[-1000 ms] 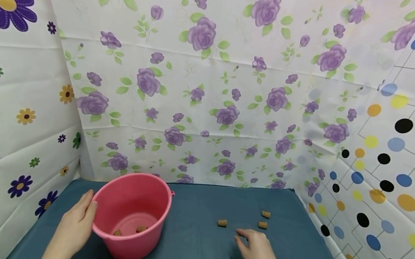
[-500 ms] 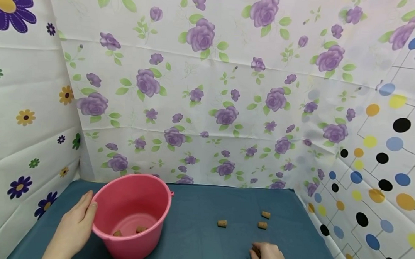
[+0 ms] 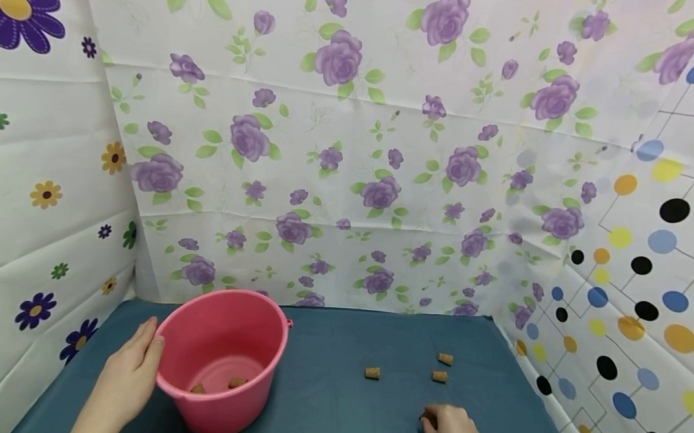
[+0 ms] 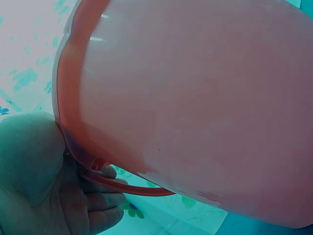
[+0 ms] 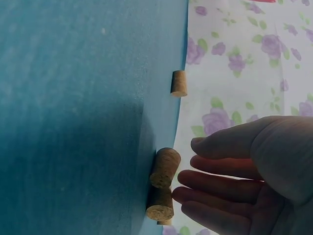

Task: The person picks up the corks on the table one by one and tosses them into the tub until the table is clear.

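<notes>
A pink bucket [image 3: 222, 340] stands at the left of the dark blue cloth. My left hand [image 3: 121, 374] rests against the bucket's left rim with straight fingers. Its fingers lie beyond the pink handle [image 4: 128, 188] in the left wrist view. Inside lie two brown corks, one of them a cork [image 3: 237, 383] near the middle. My right hand [image 3: 453, 430] is low over the cloth, bent at the fingers. In the right wrist view its fingers are loosely extended beside a near cork [image 5: 165, 169], apparently without gripping it; the head view hides this cork.
A cork [image 3: 372, 373] lies between the bucket and the right hand. Ahead of that hand lie a cork [image 3: 439, 377] and a farther cork [image 3: 445, 359]. A purple-flowered sheet [image 3: 338, 145] hangs behind the cloth [image 3: 327, 409], with patterned sheets along both sides.
My right hand has moved right and toward me since one second ago, with its fingers drawn in, then stays nearly still. The left hand and bucket stay in place.
</notes>
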Available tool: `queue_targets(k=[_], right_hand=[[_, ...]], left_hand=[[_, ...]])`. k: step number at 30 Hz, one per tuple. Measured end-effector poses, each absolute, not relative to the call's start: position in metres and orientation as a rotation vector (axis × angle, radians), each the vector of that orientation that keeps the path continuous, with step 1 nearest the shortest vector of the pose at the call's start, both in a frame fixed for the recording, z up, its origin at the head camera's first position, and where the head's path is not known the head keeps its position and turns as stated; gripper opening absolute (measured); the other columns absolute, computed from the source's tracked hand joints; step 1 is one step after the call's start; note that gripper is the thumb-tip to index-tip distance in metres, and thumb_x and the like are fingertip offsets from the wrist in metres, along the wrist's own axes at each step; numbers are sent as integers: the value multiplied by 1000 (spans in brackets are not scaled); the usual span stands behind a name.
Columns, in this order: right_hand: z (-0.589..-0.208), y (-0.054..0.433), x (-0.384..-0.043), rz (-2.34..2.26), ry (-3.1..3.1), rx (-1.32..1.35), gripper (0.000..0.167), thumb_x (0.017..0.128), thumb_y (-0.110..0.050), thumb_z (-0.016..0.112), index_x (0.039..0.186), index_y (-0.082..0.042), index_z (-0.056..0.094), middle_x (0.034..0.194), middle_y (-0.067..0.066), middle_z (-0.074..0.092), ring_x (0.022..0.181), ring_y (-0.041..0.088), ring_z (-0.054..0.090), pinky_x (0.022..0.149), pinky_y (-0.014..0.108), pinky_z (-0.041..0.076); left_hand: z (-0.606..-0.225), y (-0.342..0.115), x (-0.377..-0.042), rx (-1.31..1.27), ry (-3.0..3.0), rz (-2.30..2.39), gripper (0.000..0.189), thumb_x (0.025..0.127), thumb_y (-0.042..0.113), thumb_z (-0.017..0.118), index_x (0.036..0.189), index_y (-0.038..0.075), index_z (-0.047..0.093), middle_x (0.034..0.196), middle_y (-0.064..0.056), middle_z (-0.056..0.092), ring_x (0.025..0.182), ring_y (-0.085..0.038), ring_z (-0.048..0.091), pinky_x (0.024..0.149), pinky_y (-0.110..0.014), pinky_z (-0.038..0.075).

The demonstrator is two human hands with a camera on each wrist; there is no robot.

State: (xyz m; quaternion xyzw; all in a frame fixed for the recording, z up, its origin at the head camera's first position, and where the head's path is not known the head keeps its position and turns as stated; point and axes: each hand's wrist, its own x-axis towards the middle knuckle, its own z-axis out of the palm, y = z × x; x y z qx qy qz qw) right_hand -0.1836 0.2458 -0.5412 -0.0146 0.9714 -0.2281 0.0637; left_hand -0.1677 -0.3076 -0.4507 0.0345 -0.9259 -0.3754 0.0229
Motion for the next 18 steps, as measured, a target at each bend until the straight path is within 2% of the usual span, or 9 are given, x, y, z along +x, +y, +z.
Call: queue_targets(k=[11, 18], right_hand=[[-540, 240, -194, -597, 2994, -58, 8, 93, -2, 77, 100, 0, 81, 82, 8, 71, 67, 20, 67, 63, 46, 61], [-545, 240, -198, -487, 3027, -83, 5, 93, 1, 75, 93, -1, 79, 76, 12, 67, 59, 22, 60, 56, 44, 54]], left_hand=[[-451, -307, -168, 104, -2845, -1162, 75, 118, 45, 19, 162, -16, 12, 165, -44, 12, 153, -63, 14, 117, -79, 23], [-451, -308, -168, 116, -2870, -1178, 76, 118, 46, 19, 163, -15, 10, 166, -43, 10, 153, -63, 13, 117, -79, 22]])
